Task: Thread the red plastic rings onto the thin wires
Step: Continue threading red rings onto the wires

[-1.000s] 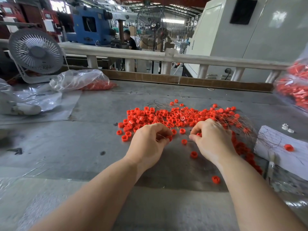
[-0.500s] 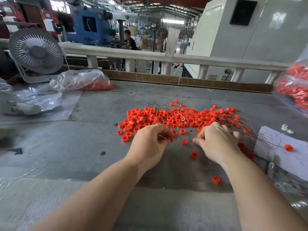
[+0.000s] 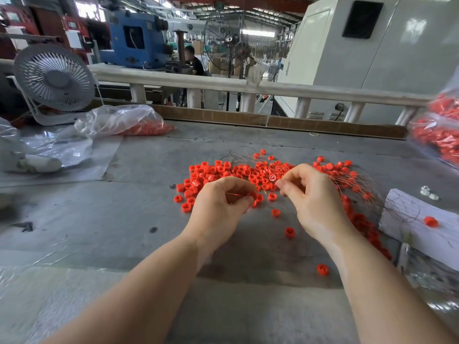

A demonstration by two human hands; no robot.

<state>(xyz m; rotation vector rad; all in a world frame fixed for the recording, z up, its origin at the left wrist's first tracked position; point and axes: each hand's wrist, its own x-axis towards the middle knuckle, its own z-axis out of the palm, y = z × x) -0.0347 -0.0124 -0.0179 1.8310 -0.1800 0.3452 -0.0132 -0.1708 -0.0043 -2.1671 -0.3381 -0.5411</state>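
The left hand (image 3: 221,207) pinched a red ring (image 3: 252,195) between thumb and fingertip; a thin wire (image 3: 236,194) seemed to run through it, though it was too fine to be sure. The right hand (image 3: 313,197) had its fingers curled, pinching something hidden. Loose rings (image 3: 223,171) and wires (image 3: 357,181) lay mid-bench on the grey bench (image 3: 124,219). A fan (image 3: 54,79) stood at the far left corner.

Head-worn view, forward-down over near bench (image 3: 124,219)

Red rings (image 3: 223,171) piled loose w/ thin wires (image 3: 357,181) on table.
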